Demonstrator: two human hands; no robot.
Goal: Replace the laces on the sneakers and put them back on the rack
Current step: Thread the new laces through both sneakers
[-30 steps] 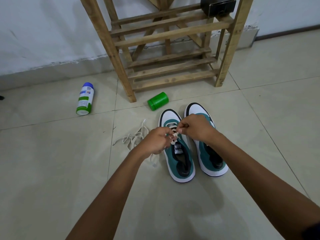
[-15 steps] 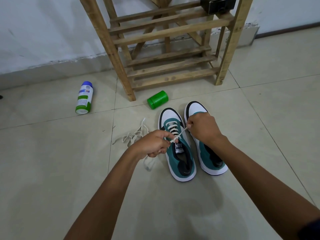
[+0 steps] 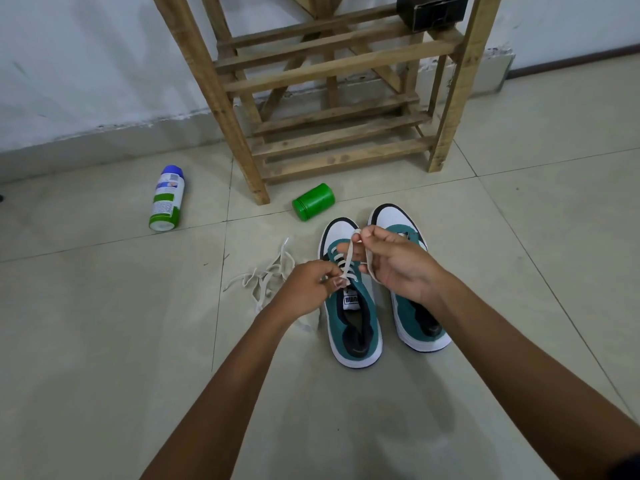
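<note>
Lace: my right hand pinches loop, left hand pinches end near tongue. Keep tension even, strand flat, sneaker steady.

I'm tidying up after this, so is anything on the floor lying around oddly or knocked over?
Yes: a spray can and a green jar lie on their sides beside the rack, and a loose lace sprawls left of the sneakers.

Rough, unfinished wood on the rack; glossy green plastic on the jar; flat woven cloth lace; smooth white and matt teal panels on the sneakers; faintly glossy floor tiles
</note>
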